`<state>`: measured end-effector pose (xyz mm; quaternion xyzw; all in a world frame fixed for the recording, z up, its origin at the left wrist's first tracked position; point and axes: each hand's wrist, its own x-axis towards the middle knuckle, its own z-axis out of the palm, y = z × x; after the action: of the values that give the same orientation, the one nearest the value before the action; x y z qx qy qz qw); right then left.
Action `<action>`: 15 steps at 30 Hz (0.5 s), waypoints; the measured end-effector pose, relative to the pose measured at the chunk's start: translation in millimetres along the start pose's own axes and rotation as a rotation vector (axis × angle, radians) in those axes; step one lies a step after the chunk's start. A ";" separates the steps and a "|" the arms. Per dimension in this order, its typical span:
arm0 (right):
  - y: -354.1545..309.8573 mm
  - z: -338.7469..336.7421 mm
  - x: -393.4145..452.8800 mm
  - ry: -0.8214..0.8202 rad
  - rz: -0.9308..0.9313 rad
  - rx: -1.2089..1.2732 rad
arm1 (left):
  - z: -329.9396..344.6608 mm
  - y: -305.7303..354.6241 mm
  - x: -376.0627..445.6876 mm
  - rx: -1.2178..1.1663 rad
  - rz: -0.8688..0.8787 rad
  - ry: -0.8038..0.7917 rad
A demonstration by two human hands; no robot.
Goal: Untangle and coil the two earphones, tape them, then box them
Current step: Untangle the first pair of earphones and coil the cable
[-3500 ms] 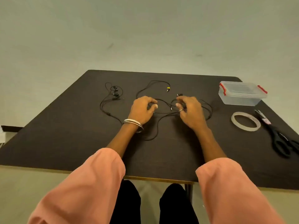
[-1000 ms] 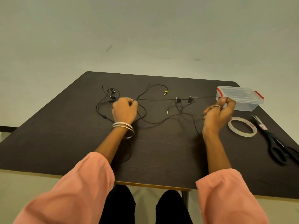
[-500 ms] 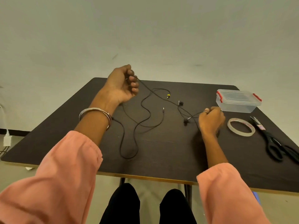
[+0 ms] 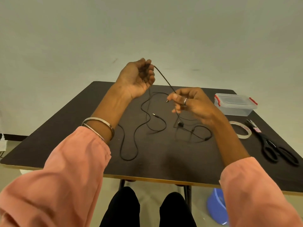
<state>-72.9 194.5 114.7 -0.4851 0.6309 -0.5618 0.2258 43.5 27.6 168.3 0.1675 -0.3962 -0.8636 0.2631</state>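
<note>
Two black earphone cables lie on the dark table (image 4: 82, 128). My left hand (image 4: 137, 77), raised above the table's far edge with palm toward me, grips one earphone cable (image 4: 164, 78) that runs taut down to my right hand (image 4: 188, 102). My right hand pinches that cable above the table's middle, a metal plug tip sticking out by its fingers. From my left hand a long loop (image 4: 129, 145) of cable hangs down and trails over the table. The second earphone (image 4: 193, 131) lies in a loose heap under my right wrist.
A clear plastic box (image 4: 236, 104) with red latches, lid on, stands at the far right. A roll of clear tape (image 4: 242, 131) lies flat in front of it, black scissors (image 4: 277, 146) beside that. A blue tub (image 4: 216, 208) sits on the floor under the table's right side.
My right hand has lifted off the table and moved left, now pinching the cable in the air. My left hand moved right and stays raised. The cables have come apart into two groups.
</note>
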 end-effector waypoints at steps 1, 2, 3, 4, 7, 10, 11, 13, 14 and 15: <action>4.5 -7.5 -2.1 0.019 0.031 0.028 | -4.9 2.8 2.0 -0.042 0.026 0.040; 10.1 -15.1 -3.9 0.071 0.070 0.028 | -10.8 4.9 4.2 -0.090 0.045 0.081; 16.2 -22.0 -5.8 0.151 0.112 -0.002 | -17.1 5.8 6.6 -0.115 0.058 0.118; 21.9 -28.0 -7.6 0.249 0.152 -0.049 | -23.1 5.8 8.1 -0.074 0.072 0.148; 30.1 -36.2 -9.5 0.505 0.177 -0.140 | -36.3 -1.6 7.4 0.612 0.097 0.209; 21.2 -34.4 -2.9 0.530 0.077 -0.218 | -29.4 -14.8 -2.9 1.217 -0.028 0.105; 15.2 -32.0 -0.4 0.506 0.040 -0.240 | -24.5 -19.1 -4.1 1.281 0.005 0.079; 2.7 -26.4 4.1 0.444 -0.019 -0.270 | -14.2 -25.9 -3.9 1.289 0.251 0.072; -3.2 -23.9 5.8 0.416 -0.039 -0.285 | -9.8 -28.2 -1.6 1.290 0.433 0.061; -8.8 -21.6 7.4 0.390 -0.056 -0.295 | -4.9 -28.2 -1.1 1.348 0.601 0.025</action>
<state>-90.9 199.5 130.5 -0.4124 0.7240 -0.5528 0.0111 37.7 40.8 143.6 0.1867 -0.8666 -0.3215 0.3328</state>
